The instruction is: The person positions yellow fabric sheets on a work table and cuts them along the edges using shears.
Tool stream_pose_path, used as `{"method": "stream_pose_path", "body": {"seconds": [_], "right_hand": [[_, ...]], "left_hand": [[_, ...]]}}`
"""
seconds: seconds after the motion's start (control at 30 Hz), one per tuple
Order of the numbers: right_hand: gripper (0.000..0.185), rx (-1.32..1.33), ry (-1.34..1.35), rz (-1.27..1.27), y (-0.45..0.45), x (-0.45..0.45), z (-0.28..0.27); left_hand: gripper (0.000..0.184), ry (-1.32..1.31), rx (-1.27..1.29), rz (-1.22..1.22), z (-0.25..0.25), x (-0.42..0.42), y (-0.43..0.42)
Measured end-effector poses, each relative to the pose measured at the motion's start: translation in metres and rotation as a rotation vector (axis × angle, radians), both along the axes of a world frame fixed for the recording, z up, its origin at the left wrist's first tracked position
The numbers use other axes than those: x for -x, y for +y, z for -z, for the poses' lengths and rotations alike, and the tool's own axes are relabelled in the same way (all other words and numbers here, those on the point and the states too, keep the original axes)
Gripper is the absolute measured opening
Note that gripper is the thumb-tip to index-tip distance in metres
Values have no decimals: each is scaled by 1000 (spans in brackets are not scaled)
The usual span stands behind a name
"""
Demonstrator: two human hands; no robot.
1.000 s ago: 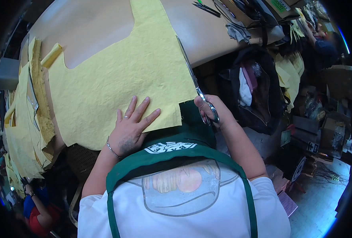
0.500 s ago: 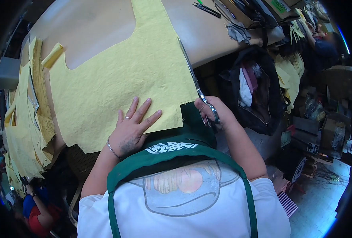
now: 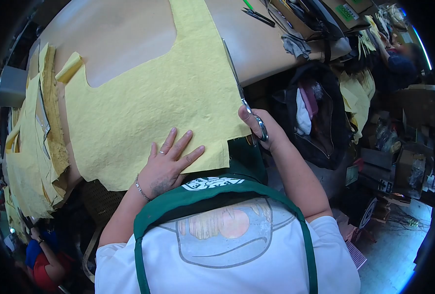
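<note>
Yellow fabric lies flat beneath a spread hand, scissors at its right edge

Spread across the desk (image 3: 122, 36), the yellow fabric (image 3: 149, 108) reaches from the far edge of the view to the green apron (image 3: 248, 161) on the near side. A curved opening shapes its far left side, and a small step breaks its near right corner, so that part of the outline appears already cut.

The left hand (image 3: 172, 164) is flat on the fabric near that corner, palm down with fingers apart, grasping nothing; it seems to steady the sheet. The right hand (image 3: 269, 130) is closed around the handles of the scissors (image 3: 243, 100), whose blades point away along the right edge. How far the blades are parted is hard to tell, which leaves it unclear whether they are biting into the material.

Left of the sheet sits a pile of yellow pieces (image 3: 28, 171). Small black snips (image 3: 259, 17) lie on the far part of the desk, and a dark open bag (image 3: 330, 127) is to the right, beyond the right hand.
</note>
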State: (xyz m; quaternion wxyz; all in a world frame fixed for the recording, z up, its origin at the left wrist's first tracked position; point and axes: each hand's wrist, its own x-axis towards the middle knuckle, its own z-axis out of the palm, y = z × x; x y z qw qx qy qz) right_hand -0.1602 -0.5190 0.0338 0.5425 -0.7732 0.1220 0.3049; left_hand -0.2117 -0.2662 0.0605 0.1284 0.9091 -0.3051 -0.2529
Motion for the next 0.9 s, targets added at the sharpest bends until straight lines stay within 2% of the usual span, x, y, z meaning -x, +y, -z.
{"method": "stream_pose_path", "body": {"seconds": [0.53, 0.63, 0.9], "right_hand": [[76, 65, 10, 72, 4, 9, 3], [77, 40, 8, 53, -1, 8, 2], [87, -119, 5, 118, 9, -20, -2]], "left_hand": [[64, -2, 49, 18, 5, 2, 3], [76, 28, 70, -23, 5, 4, 3], [71, 77, 143, 19, 2, 8, 9]]}}
